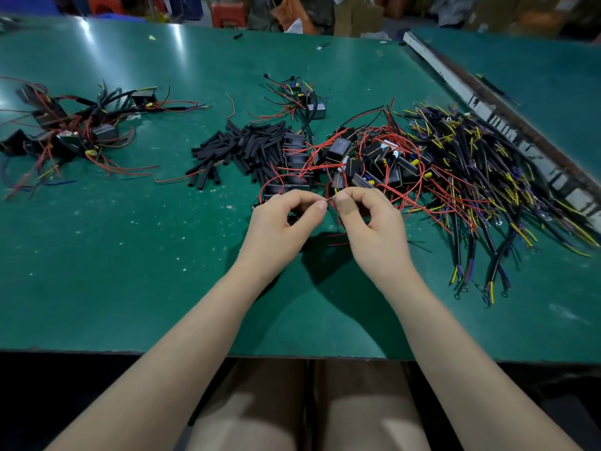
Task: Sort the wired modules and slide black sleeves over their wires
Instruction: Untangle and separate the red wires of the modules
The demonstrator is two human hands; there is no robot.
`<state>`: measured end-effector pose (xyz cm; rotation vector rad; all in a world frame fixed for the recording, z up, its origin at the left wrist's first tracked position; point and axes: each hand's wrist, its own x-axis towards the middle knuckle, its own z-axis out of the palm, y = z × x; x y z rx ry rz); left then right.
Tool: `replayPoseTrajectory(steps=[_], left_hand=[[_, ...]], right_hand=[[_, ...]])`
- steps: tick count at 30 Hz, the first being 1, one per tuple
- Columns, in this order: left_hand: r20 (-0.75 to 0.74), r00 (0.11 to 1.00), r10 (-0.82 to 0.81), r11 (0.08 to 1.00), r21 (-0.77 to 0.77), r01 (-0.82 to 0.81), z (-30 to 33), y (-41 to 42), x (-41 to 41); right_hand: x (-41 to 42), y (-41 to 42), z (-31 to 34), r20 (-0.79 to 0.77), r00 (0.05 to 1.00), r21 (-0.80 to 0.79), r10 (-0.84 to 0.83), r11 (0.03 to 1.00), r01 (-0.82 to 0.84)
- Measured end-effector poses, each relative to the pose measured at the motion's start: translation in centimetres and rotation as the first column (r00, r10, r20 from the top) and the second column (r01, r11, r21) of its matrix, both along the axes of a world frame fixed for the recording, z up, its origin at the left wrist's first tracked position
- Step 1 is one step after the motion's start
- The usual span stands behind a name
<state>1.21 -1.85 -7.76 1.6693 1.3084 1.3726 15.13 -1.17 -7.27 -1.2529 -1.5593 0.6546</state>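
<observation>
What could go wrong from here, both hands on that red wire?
1. The red wire pinched by the left hand and right hand loops back into the module pile; pulling may drag neighbours along.
2. The black sleeves lie loose beside that pile; snagged wires could scatter them.

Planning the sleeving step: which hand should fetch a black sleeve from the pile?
Left, probably. The left hand is nearer the pile of short black tube sleeves, which lies to its far left; the right hand sits beside the tangled black modules.
</observation>
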Motion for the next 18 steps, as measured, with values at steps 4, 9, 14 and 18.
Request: replayPoseTrajectory(steps=[4,9,14,18], left_hand=[[-0.069,0.998,0.012,0.999,0.048,-0.009,0.21,-0.17,-0.07],[-0.062,0.998,0.019,0.999,0.03,-0.017,0.2,-0.23,-0.06],[-0.078,0.996,0.032,0.999,0.023,-0.03,0.14,-0.2,-0.08],[-0.089,0.996,0.015,1.0,-0.008,-0.016,0.21,-0.18,-0.1]], right_hand=[[0.32,-0.21,-0.09,0.13,0.991,0.073,0.023,0.997,-0.033],[0.38,-0.4,-0.04,0.163,0.986,0.107,0.031,0.993,-0.049],[0.49,-0.52,0.0,0.133,0.99,0.091,0.05,0.994,-0.062],[0.41,-0.53,-0.06,0.165,0.986,0.145,0.016,0.989,-0.04]])
